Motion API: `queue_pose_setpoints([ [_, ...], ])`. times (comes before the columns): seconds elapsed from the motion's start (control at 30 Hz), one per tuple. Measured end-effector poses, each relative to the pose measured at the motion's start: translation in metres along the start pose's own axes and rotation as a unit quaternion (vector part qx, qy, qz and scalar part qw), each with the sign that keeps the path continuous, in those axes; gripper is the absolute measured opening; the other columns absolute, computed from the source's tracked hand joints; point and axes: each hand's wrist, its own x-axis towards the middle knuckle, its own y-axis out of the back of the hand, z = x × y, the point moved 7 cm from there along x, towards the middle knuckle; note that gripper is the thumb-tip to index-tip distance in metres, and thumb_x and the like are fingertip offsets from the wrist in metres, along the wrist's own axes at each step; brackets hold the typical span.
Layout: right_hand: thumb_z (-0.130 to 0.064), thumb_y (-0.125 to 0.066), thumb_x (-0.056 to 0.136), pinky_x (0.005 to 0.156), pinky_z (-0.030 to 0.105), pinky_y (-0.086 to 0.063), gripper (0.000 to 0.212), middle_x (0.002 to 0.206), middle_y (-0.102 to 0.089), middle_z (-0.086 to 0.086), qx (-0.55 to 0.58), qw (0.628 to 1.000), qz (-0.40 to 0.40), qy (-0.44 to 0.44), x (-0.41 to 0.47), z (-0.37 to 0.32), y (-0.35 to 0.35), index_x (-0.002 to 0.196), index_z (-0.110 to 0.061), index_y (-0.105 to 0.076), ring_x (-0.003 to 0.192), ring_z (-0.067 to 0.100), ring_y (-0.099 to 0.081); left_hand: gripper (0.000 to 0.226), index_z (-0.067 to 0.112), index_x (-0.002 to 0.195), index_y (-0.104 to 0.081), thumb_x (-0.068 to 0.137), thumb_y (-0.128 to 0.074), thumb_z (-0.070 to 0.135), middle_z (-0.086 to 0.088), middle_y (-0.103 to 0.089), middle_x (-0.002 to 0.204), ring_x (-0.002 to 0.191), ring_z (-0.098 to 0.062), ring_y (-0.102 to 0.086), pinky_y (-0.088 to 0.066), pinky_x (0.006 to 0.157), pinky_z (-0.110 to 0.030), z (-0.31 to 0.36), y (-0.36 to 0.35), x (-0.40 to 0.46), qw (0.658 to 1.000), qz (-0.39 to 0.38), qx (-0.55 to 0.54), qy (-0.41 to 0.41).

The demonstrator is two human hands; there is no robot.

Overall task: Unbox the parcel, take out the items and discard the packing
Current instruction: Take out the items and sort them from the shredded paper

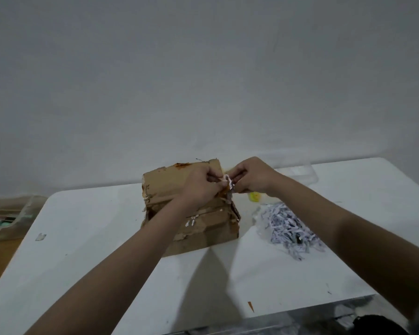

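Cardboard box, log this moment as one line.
cardboard box on table | left hand, right hand pinching tape scrap | shredded paper right

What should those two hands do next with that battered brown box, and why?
Probably keep peeling the white tape strip off. Both the left hand and right hand pinch it at the top right edge of the brown cardboard box, whose flaps look closed.

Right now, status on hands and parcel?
Left hand and right hand pinching white tape at cardboard box top edge. Shredded paper lying right. Nothing obstructing.
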Motion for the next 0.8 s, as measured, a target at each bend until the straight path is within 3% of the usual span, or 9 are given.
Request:
queue_pose_setpoints([
  [0.07,0.016,-0.071,0.068,0.077,0.039,-0.057,0.025,0.08,-0.067,0.019,0.002,1.0,0.02,-0.019,-0.013,0.017,0.025,0.09,0.006,-0.069,0.074,0.027,-0.064,0.015,0.016,0.082,-0.056,0.081,-0.072,0.013,-0.01,-0.067,0.083,0.074,-0.021,-0.066,-0.055,0.06,-0.029,0.014,-0.027,0.002,1.0,-0.004,-0.01,-0.018],
  [0.17,0.017,-0.07,0.069,0.073,0.037,-0.055,0.021,0.074,-0.064,0.016,-0.003,0.998,0.042,-0.04,-0.033,0.047,0.063,0.079,-0.001,-0.068,0.069,0.024,-0.061,0.02,0.015,0.075,-0.052,0.082,-0.07,0.014,-0.008,-0.065,0.077,0.068,-0.021,-0.066,-0.052,0.05,-0.026,0.028,-0.074,0.002,0.999,-0.021,-0.016,-0.02],
  [0.23,0.016,-0.068,0.069,0.061,0.031,-0.052,0.025,0.075,-0.066,0.019,-0.026,0.996,0.062,-0.051,-0.045,0.069,0.087,0.072,-0.008,-0.067,0.064,0.023,-0.059,0.021,0.014,0.07,-0.054,0.08,-0.073,0.017,-0.01,-0.069,0.076,0.07,-0.024,-0.068,-0.053,0.055,-0.032,0.036,-0.104,0.003,0.999,-0.026,0.02,-0.034],
  [0.3,0.014,-0.067,0.069,0.06,0.034,-0.054,0.025,0.077,-0.068,0.021,-0.056,0.993,0.08,-0.06,-0.056,0.089,0.107,0.069,-0.012,-0.066,0.066,0.025,-0.062,0.021,0.015,0.065,-0.059,0.074,-0.078,0.018,-0.006,-0.07,0.072,0.069,-0.02,-0.066,-0.053,0.06,-0.033,0.041,-0.129,0.003,0.997,-0.025,0.053,-0.049],
  [0.4,0.01,-0.069,0.069,0.072,0.035,-0.057,0.026,0.072,-0.066,0.002,-0.101,0.989,0.092,-0.061,-0.067,0.11,0.124,0.066,-0.016,-0.066,0.077,0.022,-0.066,0.016,0.015,0.063,-0.067,0.072,-0.08,0.02,0.007,-0.06,0.065,0.063,-0.004,-0.055,-0.039,0.054,-0.012,0.043,-0.154,0.001,0.993,-0.001,0.1,-0.067],
  [0.5,0.005,-0.071,0.071,0.064,0.023,-0.052,0.018,0.068,-0.06,-0.009,-0.13,0.987,0.078,-0.052,-0.073,0.121,0.128,0.074,-0.012,-0.069,0.073,0.012,-0.062,0.015,0.015,0.068,-0.072,0.075,-0.076,0.028,0.005,-0.051,0.074,0.078,-0.014,-0.05,-0.042,0.062,-0.026,0.044,-0.168,0.0,0.975,0.038,0.182,-0.124],
  [0.57,0.003,-0.073,0.071,0.064,0.021,-0.05,0.014,0.07,-0.061,-0.007,-0.135,0.987,0.076,-0.042,-0.073,0.127,0.129,0.08,-0.008,-0.072,0.075,0.012,-0.061,0.016,0.014,0.071,-0.073,0.08,-0.071,0.028,0.004,-0.05,0.076,0.081,-0.019,-0.048,-0.043,0.064,-0.035,0.045,-0.176,-0.002,0.962,0.041,0.226,-0.148],
  [0.67,0.004,-0.073,0.07,0.061,0.015,-0.048,0.017,0.071,-0.062,-0.007,-0.137,0.987,0.08,-0.029,-0.072,0.133,0.129,0.084,-0.006,-0.073,0.073,0.01,-0.061,0.017,0.009,0.074,-0.074,0.085,-0.062,0.015,0.0,-0.047,0.074,0.074,-0.021,-0.051,-0.042,0.065,-0.033,0.045,-0.187,-0.005,0.956,0.025,0.232,-0.177],
  [0.8,0.005,-0.066,0.07,0.063,0.019,-0.052,0.017,0.071,-0.065,-0.005,-0.121,0.989,0.083,-0.003,-0.07,0.135,0.127,0.08,-0.007,-0.073,0.069,0.011,-0.063,0.016,0.009,0.077,-0.075,0.085,-0.064,0.016,-0.006,-0.054,0.07,0.068,-0.017,-0.05,-0.04,0.065,-0.029,0.046,-0.19,-0.009,0.964,0.04,0.205,-0.164],
])
